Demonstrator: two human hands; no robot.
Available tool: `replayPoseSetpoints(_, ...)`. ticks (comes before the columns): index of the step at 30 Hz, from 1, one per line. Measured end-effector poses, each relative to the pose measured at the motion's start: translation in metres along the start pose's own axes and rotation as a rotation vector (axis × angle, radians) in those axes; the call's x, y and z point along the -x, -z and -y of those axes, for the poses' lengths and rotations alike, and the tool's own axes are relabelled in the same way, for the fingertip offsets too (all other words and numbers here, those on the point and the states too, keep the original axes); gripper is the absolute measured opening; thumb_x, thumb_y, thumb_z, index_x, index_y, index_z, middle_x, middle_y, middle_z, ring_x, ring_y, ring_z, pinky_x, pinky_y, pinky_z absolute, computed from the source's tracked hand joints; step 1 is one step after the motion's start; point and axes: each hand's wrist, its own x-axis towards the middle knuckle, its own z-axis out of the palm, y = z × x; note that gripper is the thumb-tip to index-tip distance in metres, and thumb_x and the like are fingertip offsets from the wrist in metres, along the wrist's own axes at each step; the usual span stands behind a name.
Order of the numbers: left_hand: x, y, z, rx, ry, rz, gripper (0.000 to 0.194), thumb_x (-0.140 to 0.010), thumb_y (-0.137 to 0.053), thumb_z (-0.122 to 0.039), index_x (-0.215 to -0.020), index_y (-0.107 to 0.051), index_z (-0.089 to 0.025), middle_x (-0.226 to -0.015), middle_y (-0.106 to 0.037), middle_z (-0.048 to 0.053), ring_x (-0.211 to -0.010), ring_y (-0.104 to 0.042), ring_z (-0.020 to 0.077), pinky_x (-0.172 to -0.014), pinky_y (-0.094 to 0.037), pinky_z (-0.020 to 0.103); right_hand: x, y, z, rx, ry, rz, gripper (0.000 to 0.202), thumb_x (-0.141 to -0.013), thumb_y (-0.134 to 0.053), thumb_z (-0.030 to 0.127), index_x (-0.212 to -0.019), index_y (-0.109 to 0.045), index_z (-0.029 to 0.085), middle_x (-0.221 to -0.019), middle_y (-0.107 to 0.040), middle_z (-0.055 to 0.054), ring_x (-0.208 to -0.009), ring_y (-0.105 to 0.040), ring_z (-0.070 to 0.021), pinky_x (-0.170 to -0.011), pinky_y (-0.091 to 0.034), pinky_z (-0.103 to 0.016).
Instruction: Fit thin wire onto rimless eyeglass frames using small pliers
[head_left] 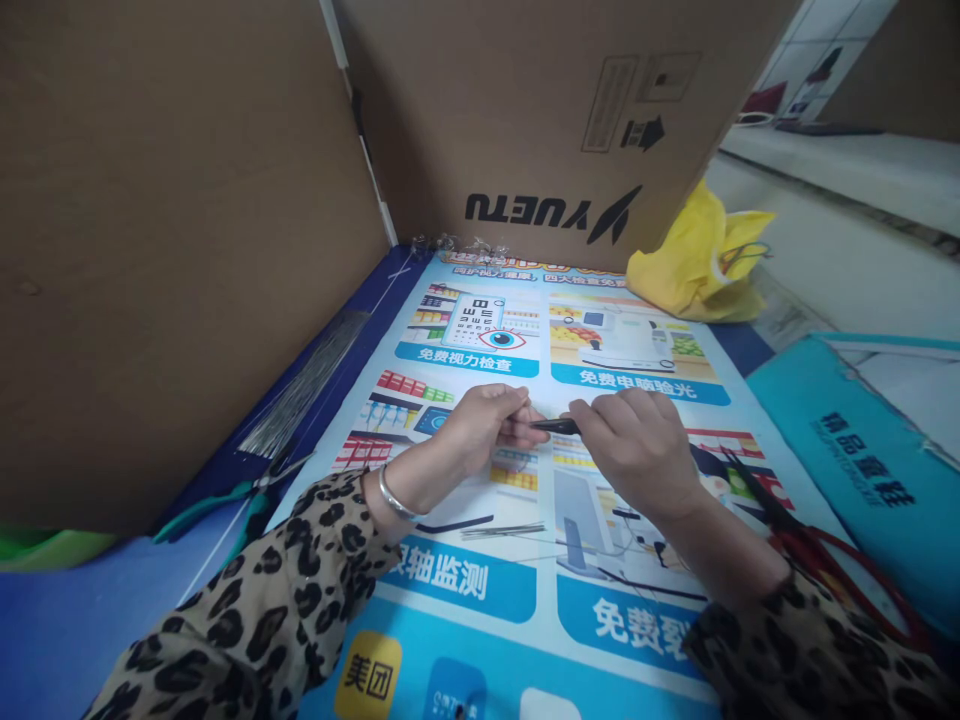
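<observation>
Thin dark rod [556,426] pinched between both hands, left hand [480,430] curled, right hand [637,440] knuckles-up, above poster [480,590]

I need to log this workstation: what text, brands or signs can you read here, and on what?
"YUETU", printed upside down, with an arrow sign: cardboard box.
"免费视力检查", "免费电脑验光", "轴监测", "美团": poster under the hands.
An eye chart drawing is also on the poster; its letters are too small to read.
Dark characters on the teal bag: too blurred to read.
</observation>
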Motion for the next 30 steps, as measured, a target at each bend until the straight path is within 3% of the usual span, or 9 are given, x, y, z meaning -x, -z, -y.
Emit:
replayPoseSetpoints(5,-0.001,0.0004,0.0015,-0.008,-0.023,0.009,0.024,-0.081,-0.056,-0.033,-0.068,-0.051,-0.013,-0.063,-0.059,0.001,-0.054,-0.064,0.0139,-0.058,-0.05,0.027,0.0012,-0.0012,-0.0009,-0.022,0.009,0.022,0.011,-0.084,-0.052,0.021,-0.085,-0.063,0.018,-0.064,-0.051,-0.003,-0.068,-0.036,-0.0173,-0.064,-0.022,-0.034)
replayPoseSetpoints(12,0.0016,-0.003,-0.0029,-0.141,-0.165,-0.029,0.02,-0.081,-0.054,-0.033,-0.075,-0.051,-0.015,-0.065,-0.064,0.001,-0.051,-0.064,0.013,-0.056,-0.05,0.025,-0.0008,-0.0017,0.0002,-0.097,-0.005,0.114,0.016,-0.086,-0.048,0.018,-0.082,-0.063,0.017,-0.065,-0.051,-0.004,-0.068,-0.036,-0.017,-0.064,-0.023,-0.033)
replayPoseSetpoints(21,-0.0012,-0.0011,0.0007,-0.096,-0.105,-0.071,0.022,-0.081,-0.054,-0.034,-0.07,-0.049,-0.015,-0.065,-0.063,0.001,-0.051,-0.064,0.0123,-0.054,-0.05,0.024,-0.0009,0.0013,0.0001,-0.045,-0.018,0.113,0.015,-0.085,-0.048,0.018,-0.086,-0.062,0.018,-0.069,-0.053,-0.005,-0.072,-0.037,-0.0185,-0.067,-0.023,-0.034)
replayPoseSetpoints(30,-0.002,-0.0016,0.005,-0.036,-0.091,-0.041,0.021,-0.079,-0.057,-0.033,-0.069,-0.052,-0.014,-0.065,-0.062,0.002,-0.051,-0.063,0.0127,-0.056,-0.052,0.026,0.0,-0.0001,0.0021,-0.034,-0.004,0.106,0.015,-0.086,-0.047,0.019,-0.087,-0.062,0.018,-0.068,-0.053,-0.004,-0.072,-0.037,-0.0183,-0.066,-0.022,-0.034)
